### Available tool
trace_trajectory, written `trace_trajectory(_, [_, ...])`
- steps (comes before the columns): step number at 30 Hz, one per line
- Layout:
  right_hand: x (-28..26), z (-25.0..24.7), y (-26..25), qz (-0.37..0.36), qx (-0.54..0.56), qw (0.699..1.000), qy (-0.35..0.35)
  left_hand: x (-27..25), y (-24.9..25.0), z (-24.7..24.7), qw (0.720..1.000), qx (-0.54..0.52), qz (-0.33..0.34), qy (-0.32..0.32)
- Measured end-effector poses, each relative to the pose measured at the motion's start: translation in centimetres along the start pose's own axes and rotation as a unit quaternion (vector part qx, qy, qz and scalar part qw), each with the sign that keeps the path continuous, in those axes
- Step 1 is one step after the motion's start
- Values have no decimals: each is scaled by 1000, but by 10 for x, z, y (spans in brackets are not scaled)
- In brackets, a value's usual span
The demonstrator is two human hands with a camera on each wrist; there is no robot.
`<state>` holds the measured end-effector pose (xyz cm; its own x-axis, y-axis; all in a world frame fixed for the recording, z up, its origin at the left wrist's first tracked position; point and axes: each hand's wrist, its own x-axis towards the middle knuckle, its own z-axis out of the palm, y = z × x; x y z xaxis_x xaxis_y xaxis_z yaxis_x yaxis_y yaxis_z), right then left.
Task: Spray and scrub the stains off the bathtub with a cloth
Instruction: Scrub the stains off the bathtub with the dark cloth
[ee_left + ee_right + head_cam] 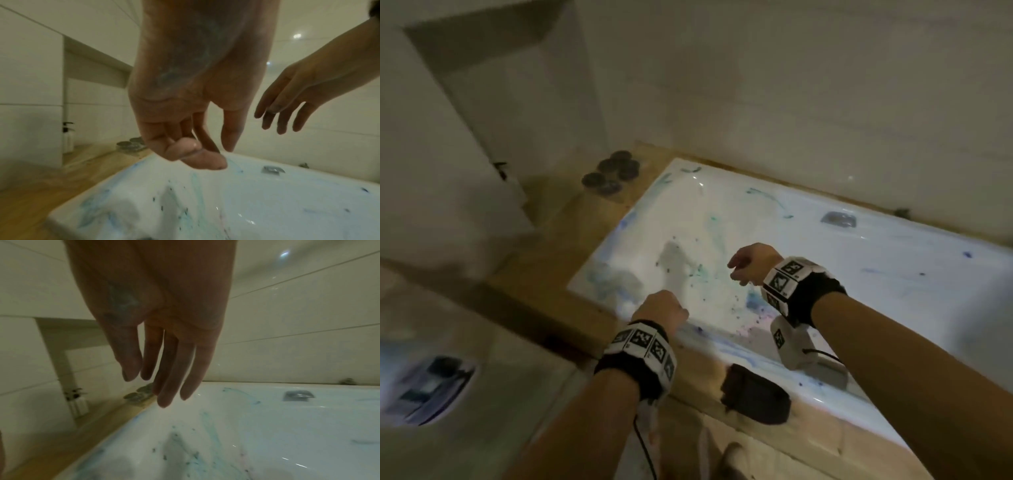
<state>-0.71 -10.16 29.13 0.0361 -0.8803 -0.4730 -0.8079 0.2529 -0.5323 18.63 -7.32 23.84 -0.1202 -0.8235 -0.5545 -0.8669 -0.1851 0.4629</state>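
Both hands over bathtub, nothing held. Left hand above near rim, fingers loosely curled, empty. Right hand further in, fingers hanging straight and relaxed, empty. Tub white, blue-green smears and dark specks across basin and rim. Dark cloth lying on wooden surround at near edge, just beside tub. Spray bottle not identifiable

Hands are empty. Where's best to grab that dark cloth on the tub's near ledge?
Probably its humped middle, straight from above with the right hand. The dark cloth lies as a low heap on the wooden ledge, and no edge clearly stands up to pinch from the side.
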Motion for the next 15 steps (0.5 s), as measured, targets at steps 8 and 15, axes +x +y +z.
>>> trace_trajectory(8, [0,70,197,113,-104,983,-101,63,13,136,994,11,-11,-104])
trace_trajectory(15, [6,158,253,112,-101,965,-214,87,0,209,978,103,1,-180])
